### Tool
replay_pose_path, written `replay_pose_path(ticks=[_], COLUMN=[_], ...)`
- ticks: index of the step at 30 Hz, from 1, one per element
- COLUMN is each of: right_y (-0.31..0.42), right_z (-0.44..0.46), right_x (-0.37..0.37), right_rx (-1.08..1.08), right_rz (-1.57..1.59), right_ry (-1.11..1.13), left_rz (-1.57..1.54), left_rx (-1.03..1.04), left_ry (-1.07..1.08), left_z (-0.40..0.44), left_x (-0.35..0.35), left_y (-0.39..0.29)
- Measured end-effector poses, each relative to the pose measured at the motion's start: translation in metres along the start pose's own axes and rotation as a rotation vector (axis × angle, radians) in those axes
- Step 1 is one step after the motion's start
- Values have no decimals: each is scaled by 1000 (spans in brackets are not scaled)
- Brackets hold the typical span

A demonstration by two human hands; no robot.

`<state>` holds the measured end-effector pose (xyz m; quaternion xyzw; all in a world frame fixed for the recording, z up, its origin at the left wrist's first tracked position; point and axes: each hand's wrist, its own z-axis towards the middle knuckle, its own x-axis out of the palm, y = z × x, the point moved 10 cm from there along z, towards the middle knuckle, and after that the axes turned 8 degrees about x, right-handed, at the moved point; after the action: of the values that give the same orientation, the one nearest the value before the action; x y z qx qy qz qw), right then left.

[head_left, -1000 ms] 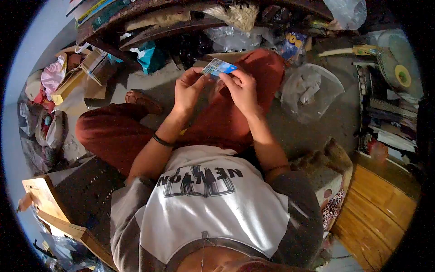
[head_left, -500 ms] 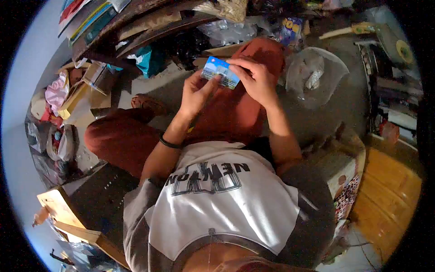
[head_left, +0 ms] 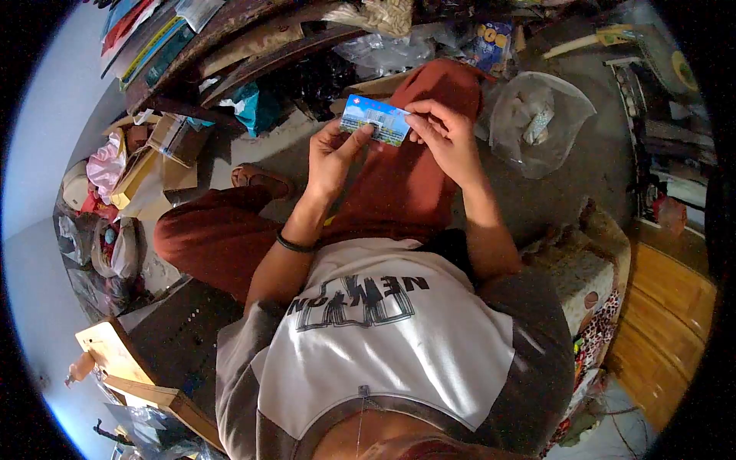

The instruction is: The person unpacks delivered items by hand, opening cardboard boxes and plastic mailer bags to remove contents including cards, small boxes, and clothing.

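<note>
**Blue card (head_left: 379, 116) was pinched from both sides**

Your left hand (head_left: 333, 156) had its fingers (head_left: 326, 137) closed on the lower left, thumb (head_left: 358, 141) over the printed face; your right hand (head_left: 451, 140) pinched the right edge. Card sat above your rust-red trousers (head_left: 392, 188). Clear plastic bag (head_left: 566, 123) lay on the floor (head_left: 515, 201) to your right.

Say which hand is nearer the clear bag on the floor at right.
Right. The right hand, at the right end of the blue card, is left of the clear bag; the left hand, at the card's lower left, is farther left.
</note>
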<state>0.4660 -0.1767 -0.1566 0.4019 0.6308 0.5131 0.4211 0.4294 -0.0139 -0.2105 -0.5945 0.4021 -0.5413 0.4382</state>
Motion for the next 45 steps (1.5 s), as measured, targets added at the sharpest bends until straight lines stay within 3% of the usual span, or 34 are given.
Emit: replay_pose_path(ticks=[13, 17, 20, 23, 26, 33, 36, 39, 45], right_y=[19, 70, 65, 72, 71, 66, 53, 30, 30], right_z=[-8, -28, -28, -37, -43, -38, -31, -18, -2], right_x=[-7, 2, -1, 5, 9, -3, -12, -19, -18], right_rx=[-74, -587, -579, -658, -678, -658, -579, -317, -275], right_rz=[-10, -486, -498, -596, -609, -505, -430, -142, -137], right_ry=[-119, -262, -266, -255, -265, -303, -314, -233, -148], left_rz=[-210, -202, -299, -480, -451, -320, -228, 60, 65], left_rx=[-15, 27, -4, -46, -37, -79, -42, 10, 51], left_ry=[20, 64, 152, 32, 16, 110, 114, 285, 375], left_z=[-3, -3, -2, 2, 3, -4, -6, -11, -18], left_x=[-1, 9, 17, 13, 6, 15, 26, 39, 51], left_y=[7, -14, -15, -4, -4, -10, -25, -28, -22])
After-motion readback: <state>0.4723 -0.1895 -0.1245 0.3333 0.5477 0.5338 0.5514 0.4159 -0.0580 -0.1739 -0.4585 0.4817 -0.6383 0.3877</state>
